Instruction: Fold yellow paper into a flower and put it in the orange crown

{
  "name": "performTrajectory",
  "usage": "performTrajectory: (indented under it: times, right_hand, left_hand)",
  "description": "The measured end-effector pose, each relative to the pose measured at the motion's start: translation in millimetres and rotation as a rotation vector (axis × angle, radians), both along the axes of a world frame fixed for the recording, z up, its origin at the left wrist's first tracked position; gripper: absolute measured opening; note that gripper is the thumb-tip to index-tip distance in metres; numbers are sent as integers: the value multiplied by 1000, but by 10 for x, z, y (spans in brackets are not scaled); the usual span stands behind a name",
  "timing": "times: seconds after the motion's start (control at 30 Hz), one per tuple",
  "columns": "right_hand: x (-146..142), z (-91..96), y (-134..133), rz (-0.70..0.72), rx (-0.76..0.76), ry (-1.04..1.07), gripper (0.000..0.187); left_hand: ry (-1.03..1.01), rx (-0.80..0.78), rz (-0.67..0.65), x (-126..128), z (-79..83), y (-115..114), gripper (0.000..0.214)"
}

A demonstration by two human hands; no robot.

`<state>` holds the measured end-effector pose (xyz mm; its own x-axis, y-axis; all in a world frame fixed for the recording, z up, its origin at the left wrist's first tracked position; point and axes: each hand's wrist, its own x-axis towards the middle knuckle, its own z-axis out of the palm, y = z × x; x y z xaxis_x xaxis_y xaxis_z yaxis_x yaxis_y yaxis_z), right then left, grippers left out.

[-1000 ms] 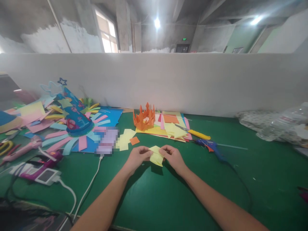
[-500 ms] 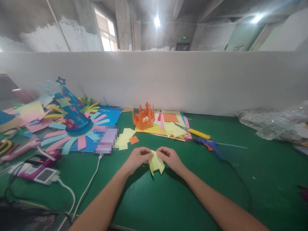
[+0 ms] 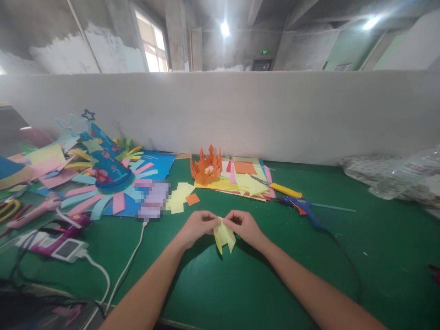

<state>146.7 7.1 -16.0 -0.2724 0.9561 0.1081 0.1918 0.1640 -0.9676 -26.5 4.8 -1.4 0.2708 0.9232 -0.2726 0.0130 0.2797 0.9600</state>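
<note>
Between my two hands is a folded piece of yellow paper (image 3: 225,239), pinched along its top edge with two flaps hanging down. My left hand (image 3: 202,225) grips its upper left part between thumb and fingers. On the upper right, my right hand (image 3: 243,225) pinches it the same way, the thumbs close together. Just beyond the hands lie a small orange paper square (image 3: 193,199) and several pale yellow paper pieces (image 3: 178,201). Farther back stands an orange folded-paper crown (image 3: 206,168).
A yellow utility knife (image 3: 286,189) rests by stacked coloured paper (image 3: 245,168). A blue glue gun (image 3: 305,211) with its cord lies right. On the left are a blue cone hat (image 3: 112,160), a pink glue gun (image 3: 36,213), a power strip (image 3: 65,247) and white cables. A plastic bottle (image 3: 405,176) lies far right.
The thumbs have come slightly closer together, and the yellow paper is pinched narrower at the top. Its lower flaps hang a little lower.
</note>
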Motion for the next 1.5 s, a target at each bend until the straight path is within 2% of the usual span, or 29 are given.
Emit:
performTrajectory:
  times: [0.5, 0.97, 1.5]
  right_hand:
    - [-8, -34, 3, 12, 34, -35, 27]
    - [-5, -56, 10, 23, 43, -71, 24]
    - [2, -70, 21, 23, 58, -95, 22]
  left_hand:
    - [-6, 33, 32, 32, -2, -7, 23]
    - [-17, 44, 16, 18, -44, 12, 16]
    - [-7, 46, 12, 19, -59, 9, 19]
